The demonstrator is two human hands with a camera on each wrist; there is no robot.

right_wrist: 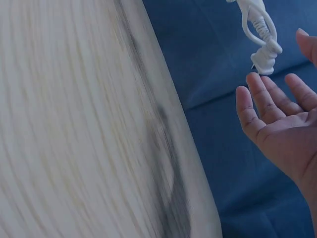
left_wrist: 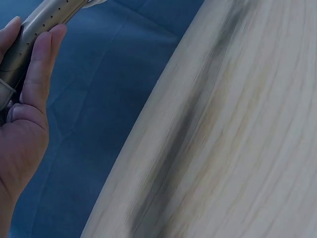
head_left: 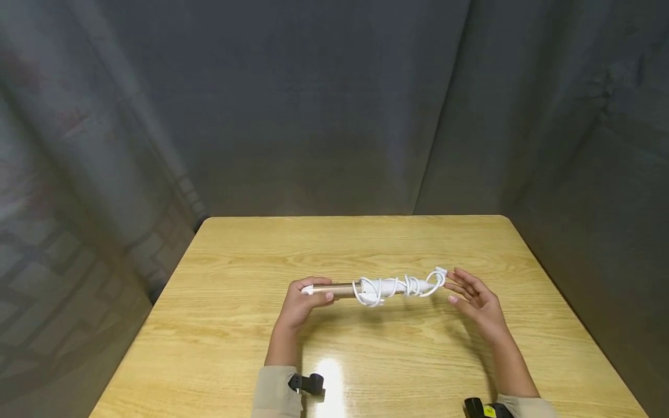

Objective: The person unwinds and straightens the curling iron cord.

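A slim gold and white wand-shaped appliance (head_left: pixel 342 289) is held level just above the wooden table (head_left: pixel 240 255), with its white cord (head_left: pixel 397 287) wound round its right half. My left hand (head_left: pixel 305 299) grips its left end; in the left wrist view the fingers (left_wrist: pixel 37 69) curl round the perforated gold barrel (left_wrist: pixel 42 20). My right hand (head_left: pixel 473 296) is open beside the cord's white plug (head_left: pixel 440 273), fingers spread, holding nothing. In the right wrist view the plug (right_wrist: pixel 265 54) hangs just above the fingertips (right_wrist: pixel 255 82).
Grey cloth walls (head_left: pixel 334 104) close in the table on three sides. The table's rounded far corners and left edge lie near the curtain. Bare wood stretches before and behind the hands. Black wrist mounts (head_left: pixel 308 383) sit on both sleeves.
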